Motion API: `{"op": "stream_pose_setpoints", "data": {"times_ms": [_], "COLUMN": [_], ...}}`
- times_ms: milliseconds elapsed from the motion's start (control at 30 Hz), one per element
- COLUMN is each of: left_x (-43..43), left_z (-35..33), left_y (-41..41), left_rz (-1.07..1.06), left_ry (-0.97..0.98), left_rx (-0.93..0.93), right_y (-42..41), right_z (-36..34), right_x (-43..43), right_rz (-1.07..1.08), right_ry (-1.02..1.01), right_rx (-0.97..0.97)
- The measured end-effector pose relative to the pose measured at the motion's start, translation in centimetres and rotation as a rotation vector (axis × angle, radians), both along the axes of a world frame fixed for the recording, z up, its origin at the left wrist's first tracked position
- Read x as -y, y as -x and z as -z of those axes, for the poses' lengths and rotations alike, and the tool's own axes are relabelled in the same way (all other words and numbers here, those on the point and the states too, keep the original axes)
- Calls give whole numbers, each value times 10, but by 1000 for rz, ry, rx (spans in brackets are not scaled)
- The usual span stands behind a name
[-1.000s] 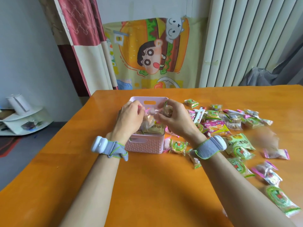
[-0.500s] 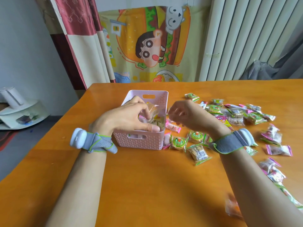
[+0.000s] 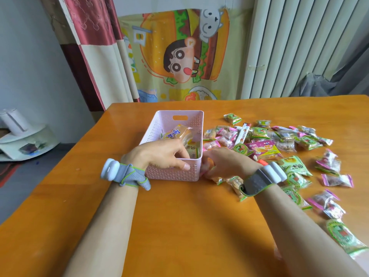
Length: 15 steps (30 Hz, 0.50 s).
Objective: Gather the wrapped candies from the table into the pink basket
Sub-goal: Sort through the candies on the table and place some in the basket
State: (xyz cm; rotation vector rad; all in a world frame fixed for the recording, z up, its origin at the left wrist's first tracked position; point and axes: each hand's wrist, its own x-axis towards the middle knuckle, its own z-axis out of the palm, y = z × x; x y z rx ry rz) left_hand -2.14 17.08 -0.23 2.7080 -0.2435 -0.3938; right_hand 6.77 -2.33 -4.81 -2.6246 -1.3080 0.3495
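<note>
Orange table (image 3: 189,216): pink basket (image 3: 180,124), scattered candies (image 3: 261,147)

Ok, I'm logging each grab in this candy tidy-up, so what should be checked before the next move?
1. Basket steadied: ok, the left hand grips the pink basket at its near wall.
2. Room inside: ok, only a few packets lie in it.
3. Right hand holds a candy: cannot tell, its fingertips are hidden beside the basket.
4. Candies within reach: ok, wrapped candies lie just right of the basket.
5. Table cleared: not ok, many lie on it.
</note>
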Motion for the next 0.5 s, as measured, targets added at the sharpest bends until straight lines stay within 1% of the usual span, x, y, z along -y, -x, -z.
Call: {"op": "stream_pose_setpoints", "data": {"times_ms": [100, 167, 267, 367, 467, 500], "left_x": [5, 7, 6, -2, -12, -14], "left_z": [3, 5, 8, 9, 9, 10], "left_y": [-2, -4, -6, -5, -3, -3], "left_rz": [-7, -26, -45, -43, -68, -78], "left_ry": [17, 10, -3, 1, -14, -13], "left_rx": [31, 48, 50, 10, -34, -49], "right_y": [-11, -17, -20, -17, -13, -11], "right_z": [-2, -5, -12, -20, -26, -28], "right_x": [9, 14, 19, 22, 23, 21], "right_rz": [101, 187, 253, 310, 345, 334], "right_ry": [-95, -220, -426, -616, -767, -830], "right_rx": [8, -8, -44, -82, -28, -47]}}
